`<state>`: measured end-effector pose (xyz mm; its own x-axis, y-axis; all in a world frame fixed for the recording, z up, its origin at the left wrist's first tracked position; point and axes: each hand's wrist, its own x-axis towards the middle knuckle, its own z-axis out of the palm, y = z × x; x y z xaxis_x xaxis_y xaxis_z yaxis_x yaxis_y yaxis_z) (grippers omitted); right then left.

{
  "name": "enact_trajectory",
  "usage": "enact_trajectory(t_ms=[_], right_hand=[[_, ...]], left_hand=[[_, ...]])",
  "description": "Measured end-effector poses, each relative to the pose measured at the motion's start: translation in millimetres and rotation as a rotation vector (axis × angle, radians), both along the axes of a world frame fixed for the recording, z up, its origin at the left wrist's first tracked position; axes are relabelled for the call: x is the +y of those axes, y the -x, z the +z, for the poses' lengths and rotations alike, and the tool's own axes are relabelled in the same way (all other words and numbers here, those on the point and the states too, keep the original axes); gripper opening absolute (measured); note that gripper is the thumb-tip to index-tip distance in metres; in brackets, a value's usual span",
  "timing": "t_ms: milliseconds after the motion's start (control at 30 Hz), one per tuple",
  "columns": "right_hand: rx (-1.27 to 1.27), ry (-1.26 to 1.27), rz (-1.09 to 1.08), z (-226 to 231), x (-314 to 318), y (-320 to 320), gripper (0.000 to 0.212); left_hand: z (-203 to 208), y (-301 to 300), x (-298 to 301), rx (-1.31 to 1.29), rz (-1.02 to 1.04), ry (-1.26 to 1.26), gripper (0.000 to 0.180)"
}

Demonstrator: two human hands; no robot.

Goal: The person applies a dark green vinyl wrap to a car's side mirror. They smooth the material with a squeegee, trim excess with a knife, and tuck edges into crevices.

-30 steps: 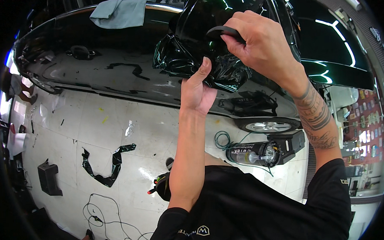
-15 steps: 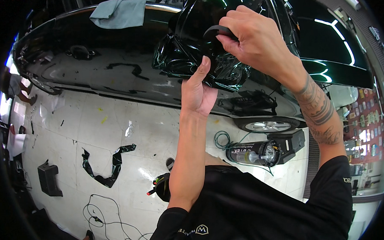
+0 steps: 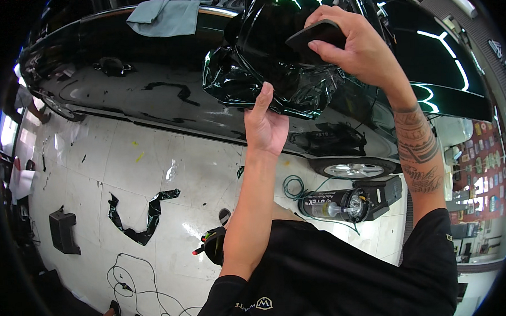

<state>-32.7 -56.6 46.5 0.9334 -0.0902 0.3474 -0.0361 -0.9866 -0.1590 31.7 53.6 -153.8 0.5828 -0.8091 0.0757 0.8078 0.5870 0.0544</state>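
Glossy dark film (image 3: pixel 222 78) drapes over the car's side mirror (image 3: pixel 274 51), with crinkled loose edges hanging along its lower side. My left hand (image 3: pixel 267 127) grips the lower edge of the film-covered mirror, thumb in front; its fingers are hidden behind. In my right hand (image 3: pixel 358 45) is a flat black squeegee (image 3: pixel 318 36), pinched between thumb and fingers over the right part of the mirror. Whether the squeegee touches the film I cannot tell.
A grey-blue cloth (image 3: pixel 164 19) lies over the black car door (image 3: pixel 161 77). On the floor are a film scrap (image 3: pixel 141 234), a black step (image 3: pixel 64 231), a loose cable (image 3: pixel 136 290), and a black cylindrical machine (image 3: pixel 335 202) with a green hose by the wheel (image 3: pixel 354 170).
My right hand has moved right and slightly down, and the squeegee has turned so more of its flat face shows. My left hand stays at the mirror's lower edge.
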Motion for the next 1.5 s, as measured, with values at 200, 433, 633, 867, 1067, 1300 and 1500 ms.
enact_trajectory(t_ms=[200,433,633,867,1067,1300,1500], right_hand=[[-0.099,0.304,0.037,-13.3,9.5,-7.7,0.018],[-0.015,0.428,0.062,-19.0,31.6,-13.1,0.019],[0.087,0.116,-0.037,2.5,25.5,-9.9,0.019],[0.018,0.466,0.111,-14.4,26.4,-11.6,0.016],[0.126,-0.016,0.020,0.6,15.3,-2.8,0.019],[0.105,0.431,0.209,-14.2,7.3,0.8,0.014],[0.163,0.147,0.145,-3.2,0.4,7.7,0.010]], left_hand=[[-1.7,-0.2,-3.6,0.025,0.019,0.070,0.050],[-5.7,6.4,-7.4,0.103,0.005,0.094,0.046],[-0.4,2.4,-10.7,0.088,-0.014,0.083,0.044],[-0.5,3.2,-13.8,0.083,-0.001,0.042,0.038],[-5.6,8.4,-14.8,0.140,-0.015,0.117,0.040],[-6.2,25.5,-22.0,-0.015,0.081,0.122,0.059],[-2.8,38.2,-26.6,-0.034,0.137,0.122,0.060]])
